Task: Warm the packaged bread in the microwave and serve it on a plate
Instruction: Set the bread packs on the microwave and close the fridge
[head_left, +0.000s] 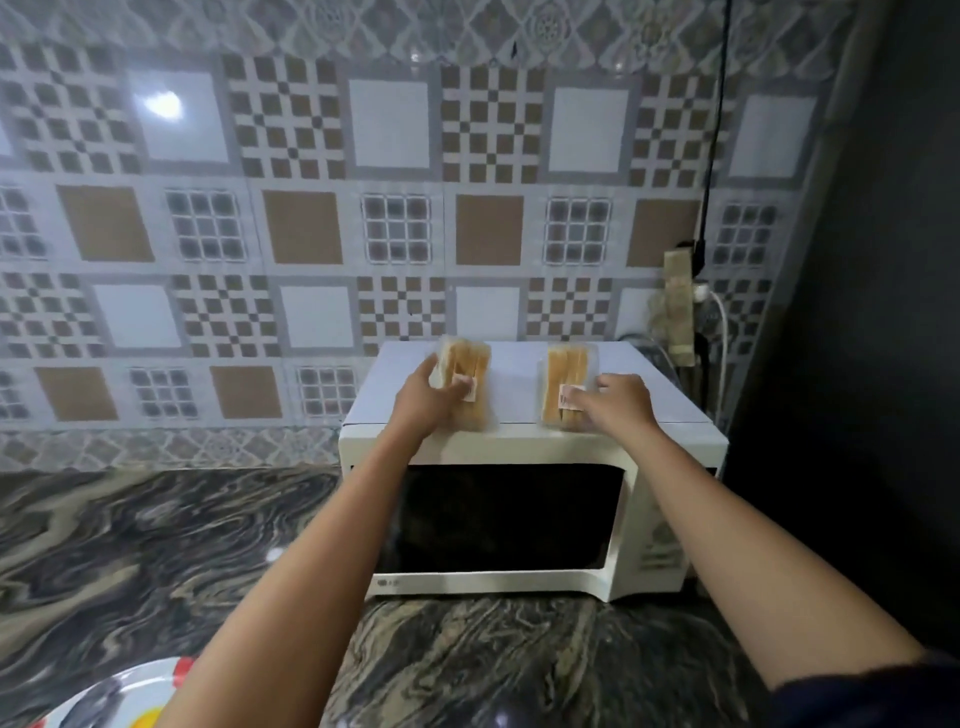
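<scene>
Item: left hand (426, 400). Thumb up one side and fingers over the label of the left bread pack (467, 364), which it holds on top of the microwave (670, 410).

Item: right hand (621, 402). Fingertips lie on the near end of the right bread pack (569, 374), just ahead of the knuckles. Whether they pinch it or only rest there cannot be told (the frame is soft here).

Item: door (498, 519). Directly below both hands, between the forearms, closed.

Item: plate (124, 696). Well behind the left hand, beside the left elbow at the near edge of the counter (130, 545). Only part of it shows.

Step in hand: fetching the bread, with warming not yet begun.

Next move, as a judgement: lift the pack or packs clear of the top, then free one hand to open the door. With both hands full, a pack would probably have to be set down beside the plate first.
</scene>
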